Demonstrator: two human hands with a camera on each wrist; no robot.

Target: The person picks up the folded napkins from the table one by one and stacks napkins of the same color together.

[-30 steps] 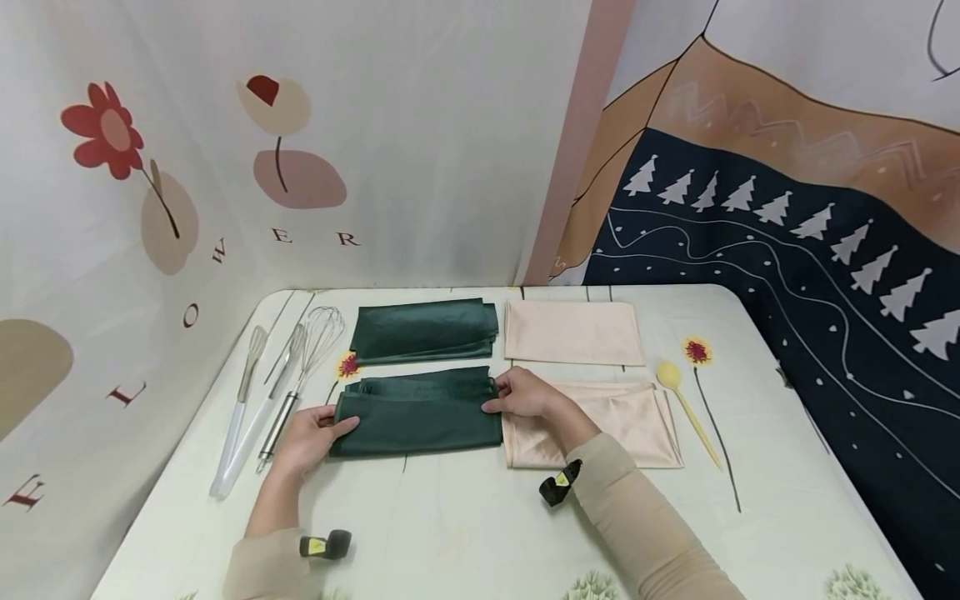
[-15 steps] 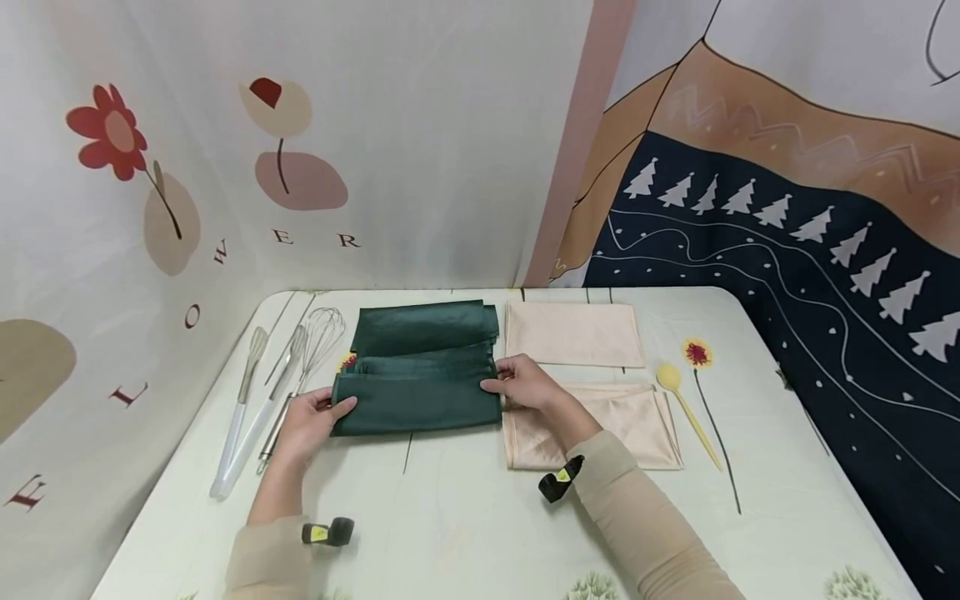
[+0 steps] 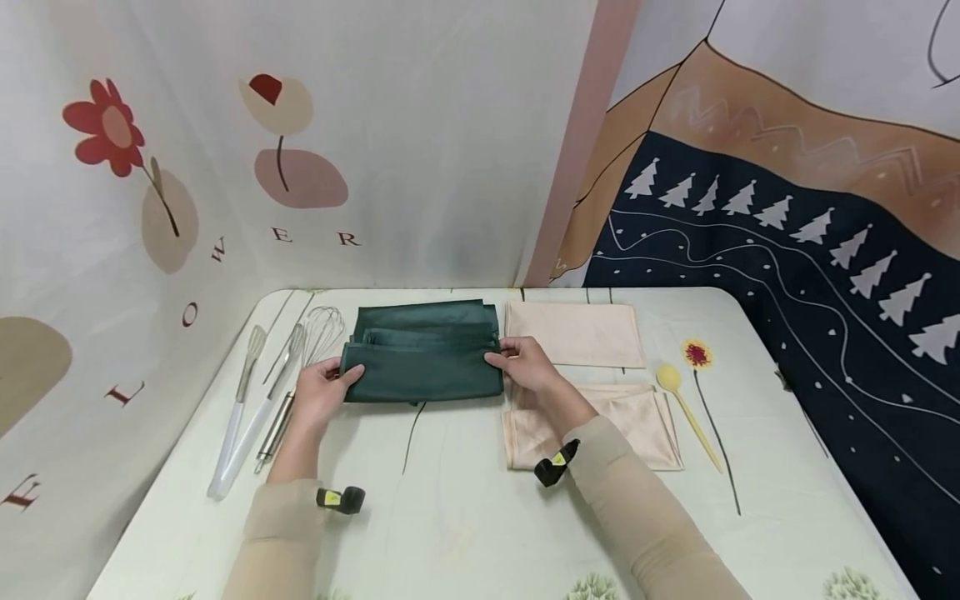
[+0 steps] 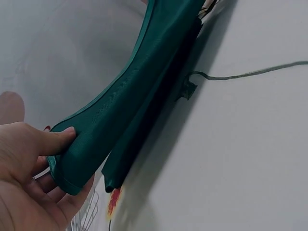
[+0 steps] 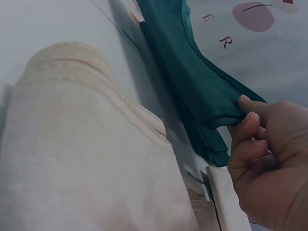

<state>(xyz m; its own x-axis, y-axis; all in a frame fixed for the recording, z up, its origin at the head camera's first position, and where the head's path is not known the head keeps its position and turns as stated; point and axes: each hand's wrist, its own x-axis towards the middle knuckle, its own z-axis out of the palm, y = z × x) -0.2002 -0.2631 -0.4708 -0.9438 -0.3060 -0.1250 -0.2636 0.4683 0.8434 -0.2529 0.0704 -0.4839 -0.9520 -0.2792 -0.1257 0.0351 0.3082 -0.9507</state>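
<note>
Left hand (image 3: 318, 396), right hand (image 3: 525, 364): pinch opposite ends of front cloth (image 3: 423, 372).
Front cloth: now farther back, overlapping more of back cloth (image 3: 427, 315); stacking seems partway.

tongs (image 3: 255, 432) along the table (image 3: 465, 525)'s left edge, whisk (image 3: 321, 333) just right of them, held cloth (image 3: 423, 372) between left hand (image 3: 318, 396) and right hand (image 3: 528, 364), kinda hiding the front of the back-left cloth (image 3: 427, 315), back-right cloth (image 3: 573, 333) near the far edge too, front-right cloth (image 3: 622, 429) before it, spoon (image 3: 688, 410) toward the right edge
</note>
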